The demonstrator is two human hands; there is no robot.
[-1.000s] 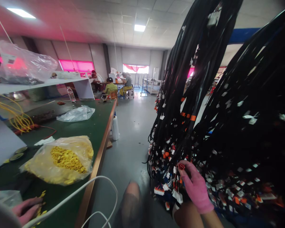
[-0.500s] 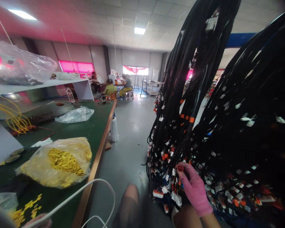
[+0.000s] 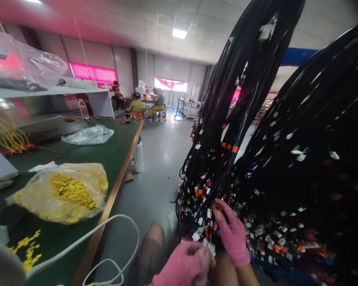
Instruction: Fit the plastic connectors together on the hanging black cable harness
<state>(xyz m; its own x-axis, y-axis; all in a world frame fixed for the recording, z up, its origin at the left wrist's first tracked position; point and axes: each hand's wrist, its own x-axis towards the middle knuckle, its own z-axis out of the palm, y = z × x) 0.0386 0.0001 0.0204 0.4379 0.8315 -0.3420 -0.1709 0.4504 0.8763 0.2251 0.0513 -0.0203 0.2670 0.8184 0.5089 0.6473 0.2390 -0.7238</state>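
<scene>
My right hand (image 3: 234, 234), in a pink fingerless glove, pinches a red connector (image 3: 217, 206) between thumb and fingers, its open face towards me. The connector is at the front of a hanging bundle of black cables (image 3: 214, 151) with many white and orange connectors at their lower ends. Lower and to the left, my left hand (image 3: 183, 264), gloved the same way, is closed with fingertips together. A speck of yellow shows at its fingertips, seemingly a small yellow piece. Loose yellow pieces (image 3: 32, 248) lie on the green table (image 3: 119, 147) at the left.
A clear bag of yellow pieces (image 3: 73, 190) rests near the table edge. A white cable (image 3: 86, 242) loops over the table's front corner. Another thick cable bundle (image 3: 310, 159) hangs at the right. A wrapped roll (image 3: 139, 157) stands on the floor. People (image 3: 158, 101) sit farther back.
My left hand has come from the yellow pieces on the table across to beside my right hand. The right hand still holds the red connector. The view has shifted slightly.
</scene>
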